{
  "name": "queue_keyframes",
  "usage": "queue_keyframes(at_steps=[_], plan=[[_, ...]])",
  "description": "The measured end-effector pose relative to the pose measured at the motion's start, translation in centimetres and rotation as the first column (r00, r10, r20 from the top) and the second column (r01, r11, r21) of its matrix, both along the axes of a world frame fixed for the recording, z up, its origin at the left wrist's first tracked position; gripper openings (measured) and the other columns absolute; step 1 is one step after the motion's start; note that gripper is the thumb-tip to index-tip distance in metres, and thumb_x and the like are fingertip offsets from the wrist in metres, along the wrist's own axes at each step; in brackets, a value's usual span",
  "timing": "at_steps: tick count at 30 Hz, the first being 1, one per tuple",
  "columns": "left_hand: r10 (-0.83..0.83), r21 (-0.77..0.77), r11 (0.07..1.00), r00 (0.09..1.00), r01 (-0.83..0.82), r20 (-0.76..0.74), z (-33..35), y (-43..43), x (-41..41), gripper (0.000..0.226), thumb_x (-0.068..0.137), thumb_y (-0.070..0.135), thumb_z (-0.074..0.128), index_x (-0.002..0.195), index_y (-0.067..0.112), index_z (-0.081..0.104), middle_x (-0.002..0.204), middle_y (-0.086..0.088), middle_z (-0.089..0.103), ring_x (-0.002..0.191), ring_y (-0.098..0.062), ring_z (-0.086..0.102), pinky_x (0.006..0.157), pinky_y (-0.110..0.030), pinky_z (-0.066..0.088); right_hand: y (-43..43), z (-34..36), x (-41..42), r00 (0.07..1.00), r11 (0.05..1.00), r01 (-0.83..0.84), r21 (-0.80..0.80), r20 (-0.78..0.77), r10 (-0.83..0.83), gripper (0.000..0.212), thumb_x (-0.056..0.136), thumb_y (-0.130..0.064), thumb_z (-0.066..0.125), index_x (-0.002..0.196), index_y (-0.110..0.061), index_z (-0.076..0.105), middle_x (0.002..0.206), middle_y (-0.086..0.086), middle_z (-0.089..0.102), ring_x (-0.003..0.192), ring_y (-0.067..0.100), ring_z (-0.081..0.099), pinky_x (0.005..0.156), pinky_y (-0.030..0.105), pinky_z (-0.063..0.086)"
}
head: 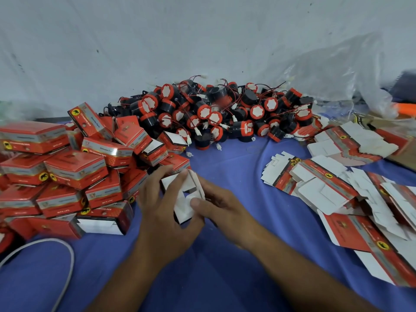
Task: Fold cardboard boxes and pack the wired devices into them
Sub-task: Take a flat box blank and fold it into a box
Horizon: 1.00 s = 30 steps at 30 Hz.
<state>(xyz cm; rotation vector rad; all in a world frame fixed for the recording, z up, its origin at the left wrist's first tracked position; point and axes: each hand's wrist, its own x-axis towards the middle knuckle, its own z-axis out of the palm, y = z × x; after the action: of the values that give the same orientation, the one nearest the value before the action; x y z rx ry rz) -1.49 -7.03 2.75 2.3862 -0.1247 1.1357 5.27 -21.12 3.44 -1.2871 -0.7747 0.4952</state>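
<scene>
White cardboard box (183, 199), half folded, sits between both hands over the blue cloth (236, 255). Its long side runs away from the person, open flaps up. The left hand (164, 212) and right hand (216, 206) pinch it. Finished red boxes (74, 170) pile left, flat boxes (326, 188) right, round wired devices (213, 113) behind.

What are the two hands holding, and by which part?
Both hands hold one half-folded box: the left hand grips its left side, the right hand its right side, thumb on the white flap.
</scene>
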Motion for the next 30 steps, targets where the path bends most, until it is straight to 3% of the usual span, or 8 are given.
queue_keyframes(at_steps=[5, 8, 13, 19, 23, 28, 30], plan=[[-0.089, 0.09, 0.992, 0.996, 0.091, -0.031, 0.0, 0.0, 0.1, 0.063, 0.09, 0.037, 0.061, 0.138, -0.002, 0.051, 0.139, -0.023, 0.04, 0.129, -0.033, 0.043, 0.105, -0.046, 0.041, 0.3, 0.0, -0.2, 0.988, 0.988, 0.154, 0.021, 0.003, -0.154, 0.042, 0.098, -0.017, 0.054, 0.139, -0.027, 0.058, 0.128, 0.0, 0.067, 0.119, 0.021, 0.063, 0.097, 0.039, 0.054], [-0.16, 0.137, 0.976, 0.985, 0.168, -0.072, -0.3, 0.2, -0.1, 0.063, 0.092, 0.035, 0.056, 0.144, 0.001, 0.045, 0.145, -0.023, 0.033, 0.136, -0.032, 0.037, 0.111, -0.038, 0.035, 0.7, -0.5, -0.3, 0.957, 0.956, 0.29, 0.045, 0.017, -0.291, 0.037, 0.095, -0.008, 0.054, 0.126, -0.025, 0.065, 0.114, -0.007, 0.072, 0.105, 0.009, 0.068, 0.082, 0.024, 0.055], [-0.187, 0.064, 0.98, 0.982, 0.189, -0.04, -0.5, 0.4, 0.0, 0.071, 0.085, 0.035, 0.064, 0.144, 0.003, 0.042, 0.144, -0.018, 0.036, 0.136, -0.028, 0.038, 0.111, -0.036, 0.036, 0.4, -0.2, 0.0, 0.961, 0.96, 0.274, 0.053, 0.01, -0.275, 0.033, 0.091, -0.015, 0.06, 0.121, -0.03, 0.065, 0.108, -0.01, 0.073, 0.096, 0.008, 0.07, 0.075, 0.021, 0.055], [-0.175, -0.003, 0.985, 0.985, 0.175, 0.005, -0.5, 0.9, 0.0, 0.077, 0.082, 0.04, 0.067, 0.143, 0.003, 0.036, 0.144, -0.015, 0.038, 0.138, -0.016, 0.036, 0.112, -0.029, 0.036, 0.3, 0.4, 0.0, 0.977, 0.977, 0.212, 0.033, -0.012, -0.212, 0.027, 0.09, -0.03, 0.066, 0.115, -0.041, 0.069, 0.112, -0.008, 0.072, 0.1, 0.009, 0.069, 0.079, 0.022, 0.054], [-0.188, 0.022, 0.982, 0.982, 0.187, 0.021, -0.4, 0.9, 0.0, 0.073, 0.081, 0.036, 0.067, 0.141, 0.003, 0.042, 0.141, -0.018, 0.042, 0.135, -0.021, 0.04, 0.11, -0.034, 0.039, 0.2, 0.2, 0.0, 0.978, 0.978, 0.21, 0.014, -0.013, -0.21, 0.029, 0.09, -0.03, 0.068, 0.116, -0.042, 0.068, 0.117, -0.004, 0.071, 0.104, 0.014, 0.069, 0.081, 0.027, 0.056], [-0.17, 0.038, 0.985, 0.984, 0.168, 0.05, -0.4, 0.9, 0.4, 0.067, 0.078, 0.031, 0.071, 0.135, 0.006, 0.046, 0.135, -0.018, 0.045, 0.126, -0.028, 0.047, 0.103, -0.039, 0.044, 0.0, 0.0, 0.1, 0.999, 0.998, 0.043, 0.052, -0.004, -0.043, 0.05, 0.096, -0.046, 0.061, 0.142, -0.029, 0.052, 0.138, 0.003, 0.06, 0.128, 0.026, 0.057, 0.104, 0.047, 0.049], [-0.166, 0.055, 0.985, 0.985, 0.164, 0.044, -0.4, 1.1, 0.4, 0.067, 0.078, 0.032, 0.071, 0.134, 0.007, 0.045, 0.135, -0.018, 0.045, 0.126, -0.028, 0.046, 0.104, -0.04, 0.043, -0.1, 0.1, 0.1, 0.998, 0.998, 0.018, 0.065, -0.054, -0.014, 0.054, 0.099, -0.053, 0.051, 0.147, -0.027, 0.047, 0.145, 0.003, 0.055, 0.135, 0.025, 0.052, 0.109, 0.047, 0.045]])
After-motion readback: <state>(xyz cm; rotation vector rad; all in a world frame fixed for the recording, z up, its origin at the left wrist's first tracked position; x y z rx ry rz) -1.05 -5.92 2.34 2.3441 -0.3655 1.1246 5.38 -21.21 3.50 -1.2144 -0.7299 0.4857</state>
